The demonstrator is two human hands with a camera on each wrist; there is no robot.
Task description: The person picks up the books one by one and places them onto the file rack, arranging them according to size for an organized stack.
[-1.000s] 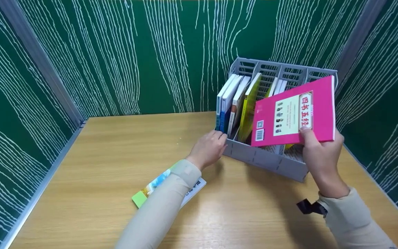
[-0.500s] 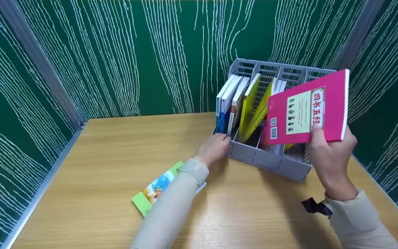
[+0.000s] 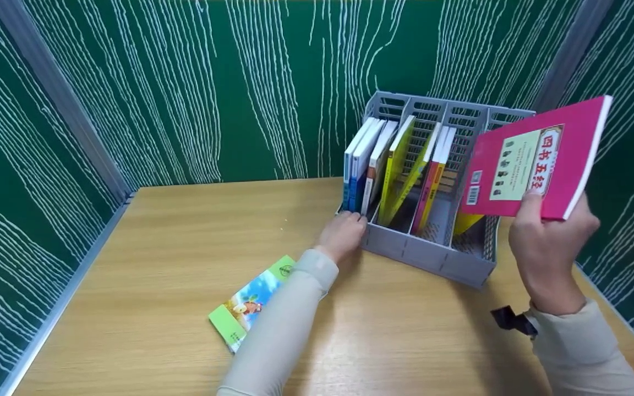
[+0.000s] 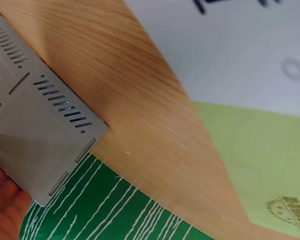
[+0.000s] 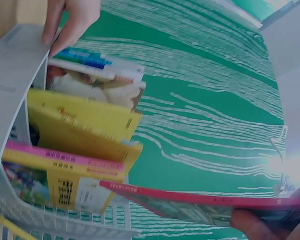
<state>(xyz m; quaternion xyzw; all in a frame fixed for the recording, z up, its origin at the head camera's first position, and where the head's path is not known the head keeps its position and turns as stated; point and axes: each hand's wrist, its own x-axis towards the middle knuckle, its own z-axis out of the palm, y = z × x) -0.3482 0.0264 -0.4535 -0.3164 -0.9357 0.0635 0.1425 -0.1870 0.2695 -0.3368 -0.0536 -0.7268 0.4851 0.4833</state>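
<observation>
In the head view, my right hand [image 3: 553, 247] grips a pink book [image 3: 564, 165] by its lower edge, thumb on the cover. The book is tilted and overlaps the rightmost compartment of a grey file rack [image 3: 427, 257]. Yellow, pink and white-edged books [image 3: 430, 187] stand in the rack's other compartments, and a yellow one [image 3: 466, 223] shows below the held book. At the rack's front left corner, my left hand [image 3: 342, 236] holds the front wall, as the right wrist view also shows: thumb and fingers [image 5: 72, 25] pinch its edge. The rack's side wall [image 4: 45, 135] fills the left wrist view's left part.
On the wooden table [image 3: 185, 247], a green book with a picture cover [image 3: 253, 300] lies left of the rack, partly hidden under my left sleeve [image 3: 281, 330]. Green panels with white wavy lines [image 3: 267, 82] stand behind and on both sides.
My right hand has carried the pink book rightward and turned it, uncovering the rack's middle books. The left hand stays at the rack's corner, while the left forearm has shifted slightly right.
</observation>
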